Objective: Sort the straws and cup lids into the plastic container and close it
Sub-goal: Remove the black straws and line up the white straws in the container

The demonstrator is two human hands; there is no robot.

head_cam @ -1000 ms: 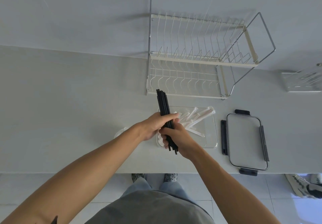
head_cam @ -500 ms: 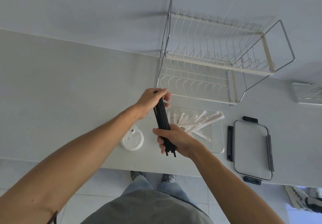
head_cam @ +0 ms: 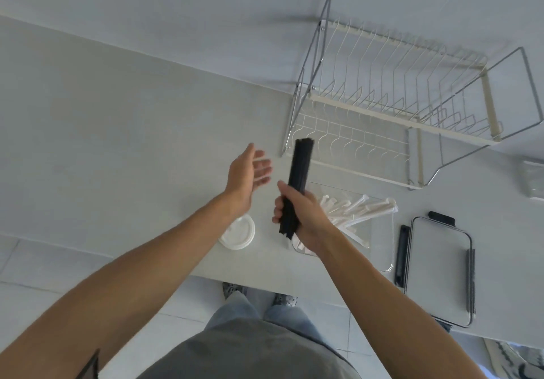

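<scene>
My right hand [head_cam: 300, 216] grips a bundle of black straws [head_cam: 298, 172] near its lower end and holds it upright above the counter. To the left of the bundle, my left hand [head_cam: 250, 172] hovers open with its fingers spread, touching nothing. Just right of my right hand sits the clear plastic container [head_cam: 382, 243], with several white paper-wrapped straws [head_cam: 359, 207] lying in it. A white cup lid [head_cam: 238, 233] lies flat on the counter under my left wrist. The container's lid [head_cam: 438, 272], with black clips, rests on the counter to the right.
A white wire dish rack [head_cam: 391, 107] stands at the back of the counter, behind the container. Another clear object [head_cam: 534, 178] shows at the far right edge. The counter's front edge runs just below the cup lid and container.
My left hand has let go of the top of the black straw bundle and opened, moving away to the left. My right hand keeps holding the bundle.
</scene>
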